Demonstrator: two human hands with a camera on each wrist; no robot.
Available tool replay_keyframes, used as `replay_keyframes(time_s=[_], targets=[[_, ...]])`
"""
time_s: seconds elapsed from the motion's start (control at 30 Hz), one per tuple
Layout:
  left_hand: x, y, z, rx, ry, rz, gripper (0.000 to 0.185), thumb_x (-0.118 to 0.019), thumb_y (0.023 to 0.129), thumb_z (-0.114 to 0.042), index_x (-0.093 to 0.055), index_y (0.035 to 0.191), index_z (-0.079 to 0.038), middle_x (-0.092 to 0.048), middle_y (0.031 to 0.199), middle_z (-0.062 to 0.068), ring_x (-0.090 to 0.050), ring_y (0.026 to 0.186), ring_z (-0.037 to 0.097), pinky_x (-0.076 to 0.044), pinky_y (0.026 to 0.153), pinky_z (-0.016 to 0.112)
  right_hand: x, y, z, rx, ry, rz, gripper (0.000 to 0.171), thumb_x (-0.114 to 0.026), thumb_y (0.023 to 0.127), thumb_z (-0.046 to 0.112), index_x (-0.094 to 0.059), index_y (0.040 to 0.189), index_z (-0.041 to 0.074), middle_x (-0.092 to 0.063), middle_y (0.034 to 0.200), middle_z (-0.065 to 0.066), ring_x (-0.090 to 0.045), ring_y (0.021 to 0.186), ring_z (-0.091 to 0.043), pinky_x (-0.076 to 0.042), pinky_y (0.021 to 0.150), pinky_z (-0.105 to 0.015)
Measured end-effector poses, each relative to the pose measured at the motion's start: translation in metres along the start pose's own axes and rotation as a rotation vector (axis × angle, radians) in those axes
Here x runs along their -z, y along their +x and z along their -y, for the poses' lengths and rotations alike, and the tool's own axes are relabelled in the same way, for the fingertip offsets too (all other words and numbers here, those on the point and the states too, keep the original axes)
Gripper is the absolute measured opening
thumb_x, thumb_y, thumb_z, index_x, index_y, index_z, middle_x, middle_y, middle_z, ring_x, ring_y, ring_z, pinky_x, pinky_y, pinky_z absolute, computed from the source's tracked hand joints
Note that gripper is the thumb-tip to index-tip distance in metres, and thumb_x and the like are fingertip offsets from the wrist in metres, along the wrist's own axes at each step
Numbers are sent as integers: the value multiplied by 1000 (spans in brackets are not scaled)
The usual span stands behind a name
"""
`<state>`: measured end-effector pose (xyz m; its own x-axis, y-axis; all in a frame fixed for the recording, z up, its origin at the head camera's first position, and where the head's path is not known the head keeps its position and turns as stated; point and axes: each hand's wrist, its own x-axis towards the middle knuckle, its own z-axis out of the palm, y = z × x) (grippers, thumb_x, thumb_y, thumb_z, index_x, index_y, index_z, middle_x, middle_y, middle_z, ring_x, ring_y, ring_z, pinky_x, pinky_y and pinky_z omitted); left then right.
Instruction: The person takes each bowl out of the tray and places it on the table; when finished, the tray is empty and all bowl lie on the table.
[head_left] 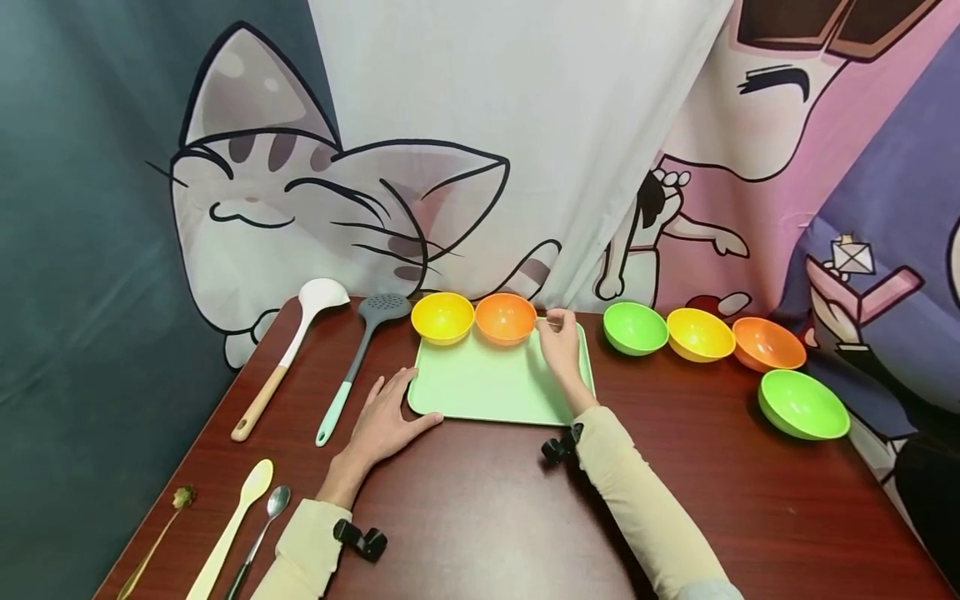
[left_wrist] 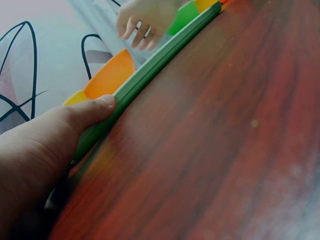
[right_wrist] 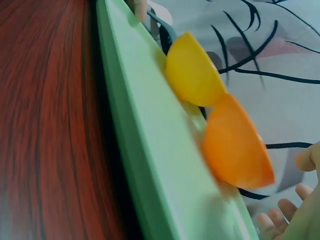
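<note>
Left hand: we see our left hand (head_left: 386,421) lying flat on the tabletop (head_left: 480,508), fingers relaxed, thumb pressed against the near left corner of the green tray (head_left: 487,387); in the left wrist view the thumb (left_wrist: 95,107) sits on the tray's rim (left_wrist: 150,70), seemingly to steady it.

Right hand: our right hand (head_left: 561,337) hovers over the tray's far right corner, fingers loosely curled and holding nothing, just beside the orange bowl (head_left: 506,317).

Tray: it lies flat near the middle of the tabletop, between our two hands.

Bowls on the tray: a yellow bowl (head_left: 442,317) and the orange bowl stand side by side, touching, along the far edge; we judge this leaves the rest of the tray bare for more.

Bowls off the tray: a green bowl (head_left: 635,327), a second yellow bowl (head_left: 701,334) and a second orange bowl (head_left: 768,343) form a row to the right, with another green bowl (head_left: 802,404) nearer us.

Utensils: a white ladle (head_left: 288,354) and a grey skimmer (head_left: 360,358) lie to the left; spoons (head_left: 251,517) lie at the near left corner.
</note>
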<state>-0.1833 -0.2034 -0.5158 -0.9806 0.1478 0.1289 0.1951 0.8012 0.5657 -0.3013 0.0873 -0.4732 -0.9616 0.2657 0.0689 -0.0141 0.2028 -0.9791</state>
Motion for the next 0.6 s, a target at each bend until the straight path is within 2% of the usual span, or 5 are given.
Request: replay_keyframes(time_s=[0.1, 0.27, 0.4, 0.6], targets=[[2, -1, 0, 2, 4, -5, 99, -68, 81, -68, -35, 155, -11, -40, 158, 12, -32, 150, 26, -11, 127, 48, -16, 2, -2, -20, 41, 5, 39, -58, 94, 12, -47, 129, -1, -54, 125, -17, -59, 116, -32, -51, 94, -39], [1, -1, -1, 6, 3, -16, 98, -70, 81, -66, -35, 155, -11, -40, 158, 13, -33, 149, 27, -12, 127, 49, -32, 6, -4, -78, 82, 10, 42, -57, 95, 12, -43, 132, 1, -50, 129, -16, -59, 109, -27, -51, 81, -29], [1, 0, -2, -1, 5, -31, 98, -71, 80, -65, -36, 154, -11, -41, 157, 13, -34, 149, 27, -13, 126, 48, -35, 7, -4, -120, 114, -1, 34, -54, 97, 11, -46, 129, 3, -51, 124, -15, -57, 95, -22, -53, 70, -23], [0, 2, -2, -6, 4, -37, 98, -71, 80, -66, -38, 154, -12, -42, 156, 13, -35, 149, 27, -13, 126, 48, -29, 10, -5, -68, 124, -39, 32, -50, 94, 4, -53, 126, 6, -55, 120, -14, -56, 83, -19, -53, 58, -23]])
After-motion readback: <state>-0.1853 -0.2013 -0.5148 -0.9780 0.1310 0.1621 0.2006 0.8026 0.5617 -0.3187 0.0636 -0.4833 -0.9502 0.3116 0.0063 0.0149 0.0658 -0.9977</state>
